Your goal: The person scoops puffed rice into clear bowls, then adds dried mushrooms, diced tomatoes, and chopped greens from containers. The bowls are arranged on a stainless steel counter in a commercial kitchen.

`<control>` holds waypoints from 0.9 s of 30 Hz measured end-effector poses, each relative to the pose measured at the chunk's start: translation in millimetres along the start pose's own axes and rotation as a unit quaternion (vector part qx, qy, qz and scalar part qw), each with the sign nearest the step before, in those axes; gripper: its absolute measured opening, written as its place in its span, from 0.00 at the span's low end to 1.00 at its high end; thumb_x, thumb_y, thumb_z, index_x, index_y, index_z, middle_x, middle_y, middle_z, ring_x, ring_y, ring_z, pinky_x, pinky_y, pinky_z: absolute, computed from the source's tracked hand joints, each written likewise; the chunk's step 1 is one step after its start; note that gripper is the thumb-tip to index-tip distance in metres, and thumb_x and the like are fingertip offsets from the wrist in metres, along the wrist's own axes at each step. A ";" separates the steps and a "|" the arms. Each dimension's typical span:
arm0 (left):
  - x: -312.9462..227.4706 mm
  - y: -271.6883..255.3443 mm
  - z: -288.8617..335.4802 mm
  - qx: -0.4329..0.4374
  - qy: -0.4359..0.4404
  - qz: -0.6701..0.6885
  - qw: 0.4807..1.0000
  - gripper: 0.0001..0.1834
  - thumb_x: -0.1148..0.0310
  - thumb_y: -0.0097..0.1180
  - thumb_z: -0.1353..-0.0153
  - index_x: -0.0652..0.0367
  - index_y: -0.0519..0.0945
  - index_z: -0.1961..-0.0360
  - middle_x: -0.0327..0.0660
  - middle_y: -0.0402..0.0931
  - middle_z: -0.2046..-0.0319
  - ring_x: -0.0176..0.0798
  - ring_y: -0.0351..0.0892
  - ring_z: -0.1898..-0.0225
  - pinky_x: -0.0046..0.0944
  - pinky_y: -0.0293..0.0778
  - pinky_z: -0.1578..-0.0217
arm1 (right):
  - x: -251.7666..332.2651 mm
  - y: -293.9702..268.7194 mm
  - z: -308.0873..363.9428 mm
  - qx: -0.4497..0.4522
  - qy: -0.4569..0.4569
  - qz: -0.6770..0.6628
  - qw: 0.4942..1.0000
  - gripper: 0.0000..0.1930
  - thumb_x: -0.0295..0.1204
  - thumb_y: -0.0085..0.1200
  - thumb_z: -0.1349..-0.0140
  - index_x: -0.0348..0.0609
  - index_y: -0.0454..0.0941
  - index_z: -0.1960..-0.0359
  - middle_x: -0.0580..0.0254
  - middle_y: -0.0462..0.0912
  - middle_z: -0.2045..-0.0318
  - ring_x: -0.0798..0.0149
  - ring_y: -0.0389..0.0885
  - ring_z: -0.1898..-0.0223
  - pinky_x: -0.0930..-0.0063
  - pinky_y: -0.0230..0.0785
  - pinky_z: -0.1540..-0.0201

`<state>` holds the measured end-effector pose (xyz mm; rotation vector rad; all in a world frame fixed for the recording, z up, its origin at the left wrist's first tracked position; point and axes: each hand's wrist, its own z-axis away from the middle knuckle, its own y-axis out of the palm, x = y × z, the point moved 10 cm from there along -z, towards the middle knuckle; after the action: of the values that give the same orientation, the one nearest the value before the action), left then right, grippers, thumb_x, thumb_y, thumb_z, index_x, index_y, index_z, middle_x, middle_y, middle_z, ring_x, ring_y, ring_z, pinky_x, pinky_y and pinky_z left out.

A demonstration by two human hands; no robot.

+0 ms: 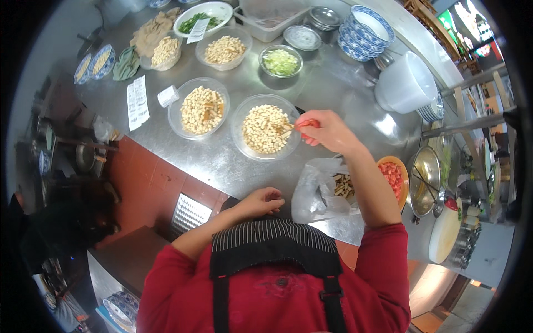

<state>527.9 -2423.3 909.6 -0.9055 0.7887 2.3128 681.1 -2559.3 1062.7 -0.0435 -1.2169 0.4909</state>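
Observation:
My right hand (327, 132) is closed around a red-handled tool (307, 124) at the right rim of a clear bowl (265, 130) full of pale beige pieces. My left hand (262, 201) rests curled at the counter's near edge, holding nothing I can see. Just right of it lies an open clear plastic bag (316, 191) with brownish strips inside. A second clear bowl (198, 109) of the same pale pieces sits to the left.
On the steel counter (333, 77): a steel bowl of chopped greens (281, 61), more bowls of pale pieces, stacked blue-white bowls (365, 30), a white bucket (405, 86), paper slips (137, 102), an orange plate of red cubes (395, 177), a pot (425, 182).

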 end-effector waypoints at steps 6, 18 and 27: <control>4.0 -65.0 40.7 -0.093 0.063 0.020 0.993 0.20 0.65 0.55 0.42 0.69 0.71 0.54 0.44 0.76 0.65 0.34 0.76 0.66 0.32 0.73 0.64 | -18.7 49.1 -42.1 0.049 0.047 0.203 0.977 0.06 0.21 0.45 0.49 0.39 0.76 0.72 0.57 0.73 0.81 0.68 0.74 0.79 0.74 0.66 0.76; 9.2 -143.0 67.5 -0.188 0.080 0.004 0.979 0.18 0.64 0.55 0.43 0.66 0.73 0.56 0.45 0.77 0.63 0.36 0.77 0.62 0.33 0.72 0.60 | 29.7 63.9 -83.0 0.089 0.107 0.035 0.990 0.12 0.31 0.49 0.40 0.36 0.75 0.59 0.65 0.77 0.69 0.73 0.76 0.71 0.80 0.72 0.66; 5.0 -166.3 79.7 -0.183 0.101 0.007 0.978 0.16 0.69 0.52 0.40 0.66 0.70 0.54 0.39 0.74 0.63 0.31 0.75 0.63 0.29 0.72 0.61 | 78.5 172.9 -156.6 0.171 -0.004 0.320 0.932 0.18 0.42 0.46 0.38 0.36 0.77 0.63 0.57 0.79 0.67 0.67 0.79 0.65 0.78 0.70 0.58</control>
<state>599.1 -2253.4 900.7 -1.3136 0.4492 2.4494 784.4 -2339.0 1025.9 -0.1432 -1.0937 1.2719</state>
